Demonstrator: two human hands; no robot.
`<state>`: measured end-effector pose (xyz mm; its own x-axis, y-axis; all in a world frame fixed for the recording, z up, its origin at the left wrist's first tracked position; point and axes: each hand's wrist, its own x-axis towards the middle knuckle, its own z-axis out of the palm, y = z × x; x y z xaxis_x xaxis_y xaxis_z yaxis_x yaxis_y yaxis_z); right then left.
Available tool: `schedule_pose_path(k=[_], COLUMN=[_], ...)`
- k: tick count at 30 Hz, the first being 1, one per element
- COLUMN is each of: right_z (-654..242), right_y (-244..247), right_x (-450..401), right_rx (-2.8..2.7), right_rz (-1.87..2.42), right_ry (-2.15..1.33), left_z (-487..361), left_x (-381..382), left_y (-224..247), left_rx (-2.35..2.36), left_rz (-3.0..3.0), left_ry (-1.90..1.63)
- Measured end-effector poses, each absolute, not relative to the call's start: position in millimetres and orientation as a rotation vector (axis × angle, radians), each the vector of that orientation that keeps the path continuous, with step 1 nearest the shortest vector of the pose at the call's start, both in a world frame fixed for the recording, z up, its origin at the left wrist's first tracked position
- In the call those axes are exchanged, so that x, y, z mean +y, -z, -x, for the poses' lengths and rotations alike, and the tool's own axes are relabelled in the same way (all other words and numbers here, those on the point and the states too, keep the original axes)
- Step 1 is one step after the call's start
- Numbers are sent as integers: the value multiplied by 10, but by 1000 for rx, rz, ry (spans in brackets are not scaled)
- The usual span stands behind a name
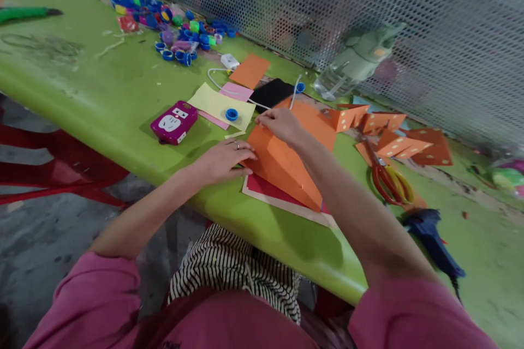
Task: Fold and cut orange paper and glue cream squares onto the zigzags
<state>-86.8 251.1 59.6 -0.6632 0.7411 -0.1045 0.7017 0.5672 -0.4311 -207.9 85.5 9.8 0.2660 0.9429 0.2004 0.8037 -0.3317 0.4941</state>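
A large sheet of orange paper (282, 158) lies folded or curled over a pink and white sheet (278, 196) at the table's front edge. My left hand (223, 161), with a ring on one finger, rests at the paper's left corner, fingers stretched and thumb apart. My right hand (280, 124) is closed with bent fingers at the sheet's far left edge, seemingly pinching it. Just beyond my hands, a blue bottle cap (231, 114) sits on pale yellow paper (208, 103). A purple box-like device (174, 122) stands to the left.
Several dotted orange folded cards (403, 142) stand at the right, near scissors (388, 180) and a dark blue glue gun (432, 242). A clear bottle (356, 62), a black phone (274, 94) with a white cable, and a heap of bottle caps (172, 24) lie along the mesh wall (286, 11).
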Motion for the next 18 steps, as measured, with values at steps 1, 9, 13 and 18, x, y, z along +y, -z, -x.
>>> schedule_pose_path(k=[1,9,13,18], right_z=[760,-578,-978,-1118], right_y=[-636,-747,-592,-428], right_x=[2476,1786,1650,1719], right_rx=[-2694,-2847,-2832,-2737], right_rz=[1246,975,867,802], right_ry=[-677,-679,-580,-635], left_z=[2092,2146,2166,2199], left_x=[856,819,842,938], left_y=[-89,-175,-351,-502], left_rx=[1598,1564,1569,1541], left_rz=[-2248,-2231,-2069,-1923], left_ry=[-678,-697,-621,-567])
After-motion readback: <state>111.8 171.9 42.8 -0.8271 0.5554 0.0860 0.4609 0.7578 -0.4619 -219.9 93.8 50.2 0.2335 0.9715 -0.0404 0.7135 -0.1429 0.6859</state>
